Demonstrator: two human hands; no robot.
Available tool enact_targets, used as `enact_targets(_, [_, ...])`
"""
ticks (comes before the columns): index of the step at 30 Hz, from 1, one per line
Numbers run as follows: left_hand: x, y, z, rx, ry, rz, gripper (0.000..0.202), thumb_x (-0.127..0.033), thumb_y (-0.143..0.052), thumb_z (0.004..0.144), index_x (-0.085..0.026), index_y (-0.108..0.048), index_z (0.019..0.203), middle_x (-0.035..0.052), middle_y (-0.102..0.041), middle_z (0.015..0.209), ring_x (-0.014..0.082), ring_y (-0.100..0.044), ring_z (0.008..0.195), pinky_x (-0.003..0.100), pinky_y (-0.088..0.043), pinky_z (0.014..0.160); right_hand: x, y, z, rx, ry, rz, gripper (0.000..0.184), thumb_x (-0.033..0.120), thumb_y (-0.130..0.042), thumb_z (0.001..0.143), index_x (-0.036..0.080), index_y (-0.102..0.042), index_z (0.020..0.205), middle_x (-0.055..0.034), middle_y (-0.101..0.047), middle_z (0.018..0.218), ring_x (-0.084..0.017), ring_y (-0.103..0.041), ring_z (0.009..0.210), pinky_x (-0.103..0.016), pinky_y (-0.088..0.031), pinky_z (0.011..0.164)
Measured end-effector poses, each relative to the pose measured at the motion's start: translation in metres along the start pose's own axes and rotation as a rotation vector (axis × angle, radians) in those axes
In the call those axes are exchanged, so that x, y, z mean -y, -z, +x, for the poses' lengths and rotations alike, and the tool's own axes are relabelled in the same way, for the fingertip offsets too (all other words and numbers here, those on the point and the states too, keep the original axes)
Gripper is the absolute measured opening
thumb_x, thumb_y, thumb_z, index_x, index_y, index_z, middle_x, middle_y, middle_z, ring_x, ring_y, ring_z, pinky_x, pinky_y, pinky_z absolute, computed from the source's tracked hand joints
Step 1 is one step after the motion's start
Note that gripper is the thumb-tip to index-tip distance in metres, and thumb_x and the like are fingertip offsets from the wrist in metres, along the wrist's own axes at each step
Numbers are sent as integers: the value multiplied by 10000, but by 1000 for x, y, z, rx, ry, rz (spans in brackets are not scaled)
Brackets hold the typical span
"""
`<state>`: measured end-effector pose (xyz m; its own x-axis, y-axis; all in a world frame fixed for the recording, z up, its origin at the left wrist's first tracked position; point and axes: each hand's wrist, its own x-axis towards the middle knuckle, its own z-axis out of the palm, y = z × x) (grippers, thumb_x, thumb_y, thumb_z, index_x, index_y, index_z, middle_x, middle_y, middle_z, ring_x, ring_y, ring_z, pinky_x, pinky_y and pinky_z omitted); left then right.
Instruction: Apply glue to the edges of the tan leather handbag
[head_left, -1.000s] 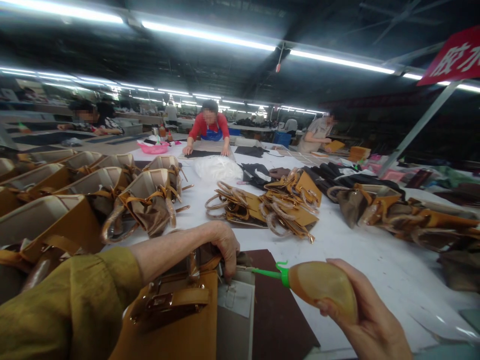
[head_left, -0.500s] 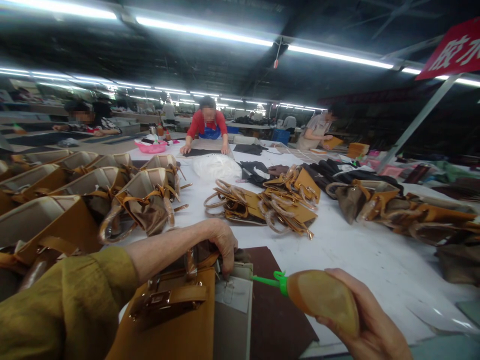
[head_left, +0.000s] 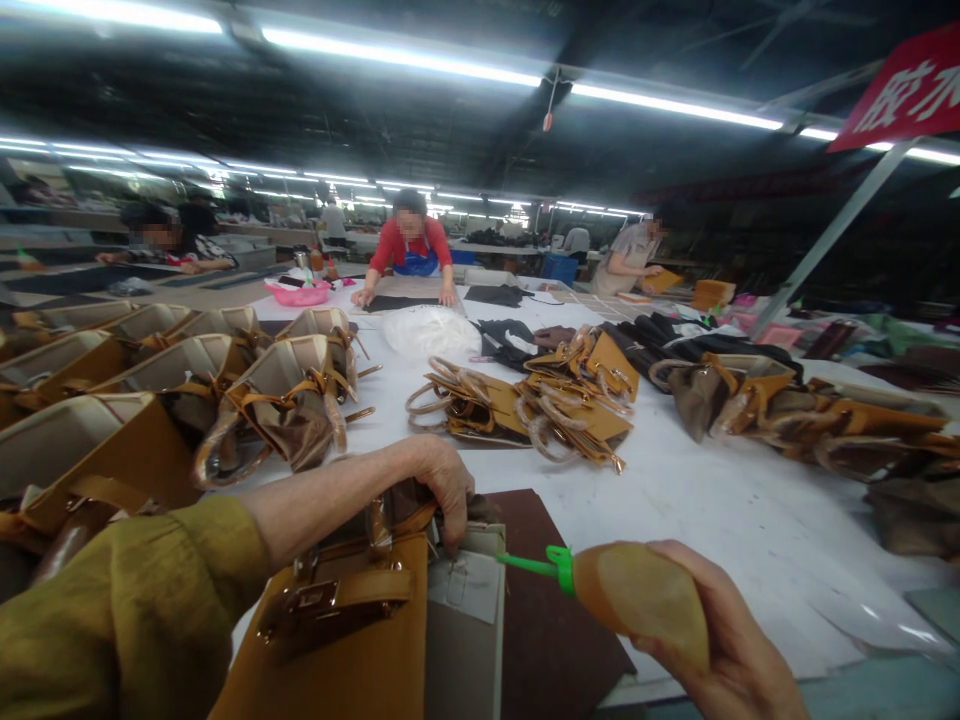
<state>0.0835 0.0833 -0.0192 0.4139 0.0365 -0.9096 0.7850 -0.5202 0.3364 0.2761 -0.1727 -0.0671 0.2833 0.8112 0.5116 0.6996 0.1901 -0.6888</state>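
A tan leather handbag [head_left: 352, 640] with a buckled strap lies flat in front of me on a dark brown mat [head_left: 551, 630]. My left hand [head_left: 442, 485] curls over the bag's top edge and grips it beside its grey lining flap [head_left: 465, 600]. My right hand [head_left: 720, 650] squeezes an amber glue bottle [head_left: 637, 592] with a green nozzle. The nozzle tip points left and touches the edge of the grey lining.
Rows of upright tan bags [head_left: 150, 400] stand on the left of the white table [head_left: 720, 520]. Piles of tan handles and bag parts [head_left: 540, 405] lie in the middle and right. A person in red [head_left: 409, 250] leans on the table's far end; other people work behind.
The nozzle tip has drawn a little to the right along the lining edge, and the bottle sits slightly lower. My left hand keeps its grip on the bag.
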Motion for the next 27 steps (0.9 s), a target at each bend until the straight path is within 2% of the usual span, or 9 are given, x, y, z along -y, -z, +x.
enact_targets(2, [-1,0,-1,4,1,11,303,-322,-812,403,-147,-635,577,42,-599,575,234,-556,493,307,-482,422,3,2,0,29,-33,2,429,354,-658,745,334,-466,1128,40,-638,960,-167,-622,801,-153,-504,668])
enact_targets(7, [-7,-2,-8,-23,9,34,303,-331,-806,410,-147,-614,557,40,-592,562,212,-540,474,290,-472,415,11,4,11,-39,-28,-17,414,360,-647,753,323,-463,1123,28,-610,978,-166,-614,808,-157,-504,680])
enact_targets(13, [-13,-2,-15,-44,34,41,282,-321,-800,413,-156,-610,540,40,-588,569,228,-558,516,279,-458,409,4,-1,9,-24,16,-8,398,359,-645,755,326,-469,1110,37,-628,927,-157,-620,772,-146,-502,653])
enact_targets(19, [-19,-2,-22,-139,37,143,289,-352,-786,424,-163,-594,530,58,-593,593,242,-552,531,291,-441,394,3,4,6,-1,-143,57,443,366,-682,713,286,-481,1100,6,-640,946,-176,-615,801,-171,-505,654])
enact_targets(23, [-20,-1,-22,-174,29,210,319,-373,-786,412,-163,-591,551,72,-613,640,251,-562,558,293,-440,405,9,-2,13,-72,-269,135,477,434,-707,643,242,-520,1038,-23,-627,941,-198,-599,813,-198,-501,645])
enact_targets(27, [-18,-1,-22,-182,23,232,323,-399,-759,447,-166,-643,637,83,-645,686,257,-580,589,288,-446,429,14,-9,15,-86,-371,148,522,476,-690,624,212,-511,1037,-54,-615,949,-235,-589,828,-264,-493,666])
